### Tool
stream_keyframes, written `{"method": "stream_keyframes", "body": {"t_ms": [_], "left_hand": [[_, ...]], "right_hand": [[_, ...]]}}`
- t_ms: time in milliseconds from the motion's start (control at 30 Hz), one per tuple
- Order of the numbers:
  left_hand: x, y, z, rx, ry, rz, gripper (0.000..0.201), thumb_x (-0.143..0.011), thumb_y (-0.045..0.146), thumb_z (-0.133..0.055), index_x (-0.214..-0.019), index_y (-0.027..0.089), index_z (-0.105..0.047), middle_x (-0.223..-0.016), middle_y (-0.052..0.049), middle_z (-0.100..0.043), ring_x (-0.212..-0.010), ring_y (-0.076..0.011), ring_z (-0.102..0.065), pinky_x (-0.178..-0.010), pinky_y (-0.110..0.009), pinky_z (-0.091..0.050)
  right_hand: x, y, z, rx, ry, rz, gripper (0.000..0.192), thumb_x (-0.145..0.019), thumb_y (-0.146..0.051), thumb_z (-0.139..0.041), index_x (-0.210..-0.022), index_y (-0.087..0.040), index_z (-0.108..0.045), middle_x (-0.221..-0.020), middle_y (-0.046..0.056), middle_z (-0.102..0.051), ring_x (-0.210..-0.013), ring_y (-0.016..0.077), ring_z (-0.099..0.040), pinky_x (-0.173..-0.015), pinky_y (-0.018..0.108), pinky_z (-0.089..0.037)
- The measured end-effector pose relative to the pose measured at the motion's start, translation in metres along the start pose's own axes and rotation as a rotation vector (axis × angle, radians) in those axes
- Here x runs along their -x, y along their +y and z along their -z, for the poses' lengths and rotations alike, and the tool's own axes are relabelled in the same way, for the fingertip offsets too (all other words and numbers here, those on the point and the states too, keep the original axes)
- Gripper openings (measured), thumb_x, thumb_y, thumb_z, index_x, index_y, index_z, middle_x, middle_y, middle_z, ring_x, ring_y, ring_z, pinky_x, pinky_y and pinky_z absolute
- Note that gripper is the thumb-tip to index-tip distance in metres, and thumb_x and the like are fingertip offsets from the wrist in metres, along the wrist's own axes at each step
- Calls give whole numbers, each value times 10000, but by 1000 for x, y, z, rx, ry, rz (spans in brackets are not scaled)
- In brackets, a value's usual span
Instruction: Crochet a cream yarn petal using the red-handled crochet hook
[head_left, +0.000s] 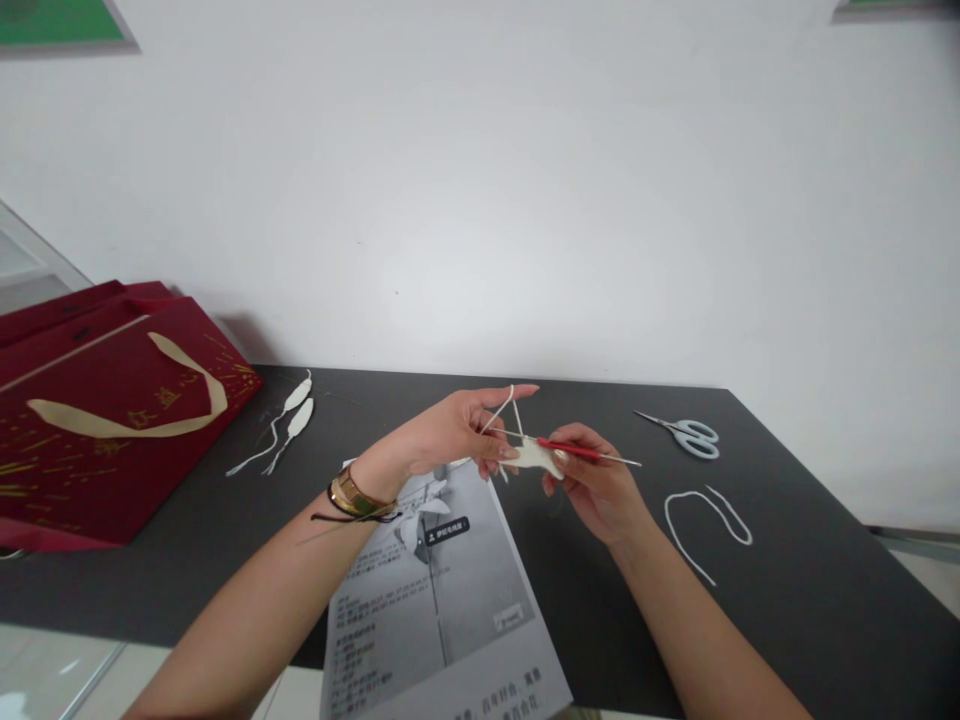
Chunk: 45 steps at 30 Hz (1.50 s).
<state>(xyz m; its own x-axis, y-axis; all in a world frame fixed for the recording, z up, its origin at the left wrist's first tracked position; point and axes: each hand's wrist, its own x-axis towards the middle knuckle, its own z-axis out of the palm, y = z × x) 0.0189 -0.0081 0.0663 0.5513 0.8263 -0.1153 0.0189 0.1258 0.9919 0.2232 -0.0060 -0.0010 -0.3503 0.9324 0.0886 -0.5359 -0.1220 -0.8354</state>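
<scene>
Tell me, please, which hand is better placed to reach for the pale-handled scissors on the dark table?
Right, probably. The right hand, gripping the red-handled crochet hook, is nearer the pale-handled scissors on the dark table. The left hand has white yarn looped over its finger.

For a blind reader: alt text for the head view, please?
Two hands crochet over a dark table: right hand holds a red-handled hook, left hand tensions white yarn. Scissors lie right, a red bag left.

crochet hook (577, 451): 1 | scissors (691, 436): 1 | crocheted petals (299, 392): 2 | instruction sheet (442, 600): 1 | red bag (105, 420): 1
</scene>
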Motion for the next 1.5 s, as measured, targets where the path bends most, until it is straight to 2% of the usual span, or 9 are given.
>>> {"method": "stream_keyframes", "body": {"t_ms": [200, 467, 600, 767, 967, 1100, 1300, 1500], "left_hand": [[0, -1, 3, 62, -67, -35, 853, -714, 128, -709, -1439, 294, -290, -637, 56, -570, -506, -86, -545, -479, -204, -476], [-6, 0, 1, -55, -18, -31, 802, -737, 176, -698, -1436, 262, -312, -743, -3, -619, -619, -110, -564, -510, -205, -440], [-6, 0, -2, -18, 9, -58, 811, -735, 157, -691, -1439, 261, -301, -729, 12, -618, -610, -99, -552, -555, -219, -435], [-2, -2, -1, -13, -6, -97, 778, -736, 110, -668, -1425, 259, -339, -677, 40, -553, -572, -76, -490, -523, -193, -354], [0, -3, 3, -22, -62, -86, 751, -740, 124, -665, -1412, 271, -364, -642, 70, -432, -545, -76, -458, -509, -202, -379], [-1, -4, 4, -36, -71, -64, 774, -747, 148, -672, -1428, 281, -327, -645, 66, -473, -539, -80, -490, -504, -203, -391], [-4, -8, 2, 30, -38, -66, 832, -728, 151, -699, -1443, 265, -290, -760, 4, -611, -641, -111, -571, -619, -254, -455], [-3, -14, 2, 50, -3, -151, 812, -710, 77, -683, -1424, 262, -342, -718, 23, -608, -621, -97, -550, -593, -223, -411]], "right_hand": [[1, 3, 0, -25, -16, -26, 148, -662, -223, -793, -769, -214, -690, -755, -1, -722, -530, 99, -586, -443, 211, -543], [-1, -1, 1, -1, 37, 17, 158, -649, -216, -802, -760, -212, -690, -750, 1, -719, -563, 106, -598, -448, 200, -538], [-1, 0, 0, 17, 42, 30, 154, -647, -207, -800, -760, -208, -694, -743, 7, -722, -557, 108, -594, -445, 202, -531], [0, 3, -2, 22, 33, 14, 145, -643, -207, -799, -746, -211, -696, -728, 1, -717, -537, 105, -581, -443, 215, -528], [0, 5, -3, 23, 2, -8, 148, -631, -210, -805, -735, -203, -700, -744, 11, -730, -552, 112, -598, -450, 211, -526], [0, 4, -3, 30, 20, 6, 141, -634, -206, -802, -730, -202, -699, -736, 10, -725, -552, 113, -590, -444, 214, -527], [-1, 3, -1, 33, 60, 31, 145, -636, -207, -802, -738, -205, -700, -730, 5, -716, -552, 108, -581, -437, 207, -524], [-2, 7, 0, 33, 34, 16, 137, -644, -208, -798, -743, -210, -703, -747, 4, -724, -577, 117, -601, -446, 210, -528]]}}
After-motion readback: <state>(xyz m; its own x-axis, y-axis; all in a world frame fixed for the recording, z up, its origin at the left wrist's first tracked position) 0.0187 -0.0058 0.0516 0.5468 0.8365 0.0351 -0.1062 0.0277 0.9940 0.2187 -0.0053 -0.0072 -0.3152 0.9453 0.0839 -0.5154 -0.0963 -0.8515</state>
